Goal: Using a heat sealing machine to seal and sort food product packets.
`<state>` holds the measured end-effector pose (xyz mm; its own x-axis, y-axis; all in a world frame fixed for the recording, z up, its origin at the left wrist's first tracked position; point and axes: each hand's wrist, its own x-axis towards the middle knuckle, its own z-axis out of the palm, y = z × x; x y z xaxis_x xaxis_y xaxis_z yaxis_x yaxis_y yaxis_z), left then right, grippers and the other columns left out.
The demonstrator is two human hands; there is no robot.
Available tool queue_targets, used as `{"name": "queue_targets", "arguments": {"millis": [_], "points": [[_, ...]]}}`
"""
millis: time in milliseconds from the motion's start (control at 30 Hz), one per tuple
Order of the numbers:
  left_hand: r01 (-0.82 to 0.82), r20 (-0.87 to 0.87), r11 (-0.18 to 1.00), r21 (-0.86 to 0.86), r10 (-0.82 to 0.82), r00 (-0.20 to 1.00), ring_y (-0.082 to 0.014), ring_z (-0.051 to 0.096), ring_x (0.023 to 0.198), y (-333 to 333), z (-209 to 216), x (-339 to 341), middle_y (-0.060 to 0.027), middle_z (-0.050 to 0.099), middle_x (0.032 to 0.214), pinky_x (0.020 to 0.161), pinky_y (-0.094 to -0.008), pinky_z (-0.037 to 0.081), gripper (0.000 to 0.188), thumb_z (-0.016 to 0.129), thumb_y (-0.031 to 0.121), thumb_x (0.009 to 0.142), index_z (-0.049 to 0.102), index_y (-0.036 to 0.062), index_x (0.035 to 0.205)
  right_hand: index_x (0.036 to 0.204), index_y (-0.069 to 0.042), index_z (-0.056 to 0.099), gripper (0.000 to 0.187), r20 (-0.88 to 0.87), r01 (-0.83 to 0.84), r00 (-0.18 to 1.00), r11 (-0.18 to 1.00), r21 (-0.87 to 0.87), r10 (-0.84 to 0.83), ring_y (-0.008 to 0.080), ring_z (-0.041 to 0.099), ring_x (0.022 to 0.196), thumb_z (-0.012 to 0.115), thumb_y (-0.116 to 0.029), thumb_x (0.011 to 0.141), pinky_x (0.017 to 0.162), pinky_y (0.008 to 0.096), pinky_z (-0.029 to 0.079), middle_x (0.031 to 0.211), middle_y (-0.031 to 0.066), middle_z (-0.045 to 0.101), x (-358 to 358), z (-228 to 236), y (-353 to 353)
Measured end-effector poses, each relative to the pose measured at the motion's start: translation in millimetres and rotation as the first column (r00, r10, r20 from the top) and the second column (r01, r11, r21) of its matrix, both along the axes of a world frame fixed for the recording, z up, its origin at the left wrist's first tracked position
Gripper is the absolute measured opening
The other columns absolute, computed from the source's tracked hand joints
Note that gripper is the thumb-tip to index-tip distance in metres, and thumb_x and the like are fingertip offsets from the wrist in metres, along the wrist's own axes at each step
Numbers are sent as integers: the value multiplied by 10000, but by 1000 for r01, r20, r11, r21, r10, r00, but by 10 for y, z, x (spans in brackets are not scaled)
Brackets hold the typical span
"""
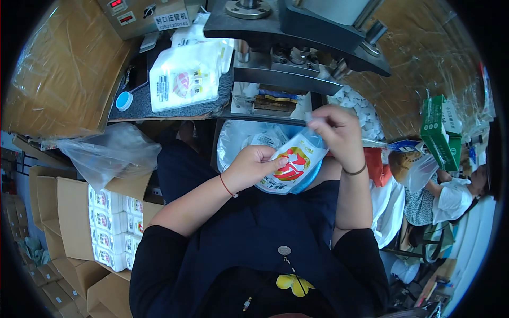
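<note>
A white plastic pouch with a red and yellow print hangs tilted above my lap. My left hand is closed on its left side, thumb on the front. By the pouch's upper right corner, my right hand is closed in a pinch. Something small and whitish shows at those fingertips, too small to name. Beneath the pouch, a clear plastic bag liner with more printed packs in it is partly hidden. A press machine with metal jaws stands just beyond my hands.
Flat printed pouches lie stacked on the grey bench mat, near a blue round lid. Small white pieces are heaped right of the press. An open carton holds packed pouches at left. A green box and a seated person are at right.
</note>
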<state>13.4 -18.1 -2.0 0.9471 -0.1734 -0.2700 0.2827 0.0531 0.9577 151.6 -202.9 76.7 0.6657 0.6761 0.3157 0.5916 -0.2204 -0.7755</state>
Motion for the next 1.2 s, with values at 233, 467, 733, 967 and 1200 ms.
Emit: {"name": "queue_targets", "arguments": {"millis": [233,467,733,967,1200], "points": [[15,-115,896,-443,-73,991,-127,672,979,-158,-175,-9,-95,714,1091,891,-287,534,299,656,196,977,661,-29,1173,982,-29,682,234,70,-215,970,957,-195,233,319,642,862,551,-223,994,771,392,505,932,163,665,133,-25,-94],[-162,-127,857,-489,114,985,-188,699,1003,137,-210,155,-125,702,1150,896,-344,564,313,690,30,897,632,-36,1198,1158,-64,608,284,568,610,776,553,-567,-274,405,639,991,615,-247,942,846,475,511,1065,209,648,722,-332,-656],[-376,23,925,-56,378,925,-256,690,1013,529,-125,350,-187,660,1200,886,-386,558,455,681,87,904,516,-53,1304,1072,-35,628,275,403,387,902,703,-597,-154,407,621,1002,693,-109,815,842,466,496,1043,212,622,1083,-727,-786],[-473,442,-200,858,-184,878,-398,372,1407,1449,-271,33,-248,311,1552,1112,-509,353,616,643,246,920,409,57,1458,1136,-17,637,261,467,405,843,888,-220,-268,387,615,986,590,-20,879,867,417,489,1076,204,615,680,-486,-783],[-586,478,725,361,396,784,-118,669,752,990,-83,-148,-108,709,832,703,-271,517,172,673,121,916,719,-4,1025,1094,-8,606,176,253,163,960,973,-163,-118,347,632,930,542,-118,973,828,379,499,1002,181,631,71,-486,-94]]}}
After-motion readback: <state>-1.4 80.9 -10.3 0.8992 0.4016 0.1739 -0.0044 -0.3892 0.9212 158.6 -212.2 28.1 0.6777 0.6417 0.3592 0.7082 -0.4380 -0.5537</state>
